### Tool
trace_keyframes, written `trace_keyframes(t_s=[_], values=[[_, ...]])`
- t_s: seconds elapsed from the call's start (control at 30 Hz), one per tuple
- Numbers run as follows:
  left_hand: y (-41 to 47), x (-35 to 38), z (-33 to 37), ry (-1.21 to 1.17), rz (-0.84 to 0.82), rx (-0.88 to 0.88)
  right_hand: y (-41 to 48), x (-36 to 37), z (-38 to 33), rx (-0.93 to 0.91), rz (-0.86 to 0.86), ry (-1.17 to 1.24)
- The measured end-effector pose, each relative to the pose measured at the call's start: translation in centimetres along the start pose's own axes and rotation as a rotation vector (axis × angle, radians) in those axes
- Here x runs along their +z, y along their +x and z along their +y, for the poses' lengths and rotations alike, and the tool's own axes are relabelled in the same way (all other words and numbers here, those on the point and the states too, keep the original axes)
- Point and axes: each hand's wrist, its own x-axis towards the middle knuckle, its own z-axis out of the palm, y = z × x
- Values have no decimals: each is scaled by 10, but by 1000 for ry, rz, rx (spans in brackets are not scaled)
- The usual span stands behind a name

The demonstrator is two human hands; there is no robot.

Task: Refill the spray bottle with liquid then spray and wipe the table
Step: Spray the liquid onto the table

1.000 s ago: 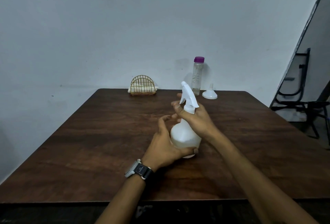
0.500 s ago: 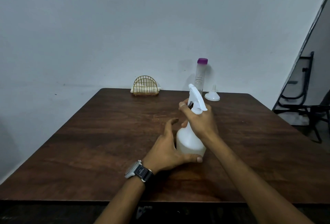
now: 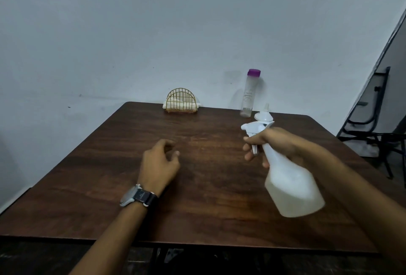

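Gripped at the neck by the right hand (image 3: 274,143), fingers at the trigger, the sprayer (image 3: 292,187) tilts above the table (image 3: 197,198), nozzle aimed left, seemingly ready to spray. Left hand (image 3: 158,165), loosely curled and empty, hovers aside. Funnel (image 3: 264,115), bottle (image 3: 249,94) and napkins (image 3: 181,104) stand back by the wall, out of the way.

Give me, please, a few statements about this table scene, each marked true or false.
1. The right hand grips the spray bottle near its neck. True.
2. The spray bottle stands upright on the table. False: it is held tilted, lifted off the table.
3. The left hand holds a cloth. False: it holds nothing, its fingers loosely curled over the table.
4. The clear bottle at the far edge has its purple cap on. True.
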Motion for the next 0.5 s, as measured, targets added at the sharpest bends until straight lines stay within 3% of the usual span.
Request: trace_keyframes(t_s=[0.17, 0.5], values=[[8, -12, -15, -340, 140, -232, -1, -9, 21, 86, -34, -58], [11, -16, -11, -358, 208, -154, -1, -3, 25, 141, -8, -127]])
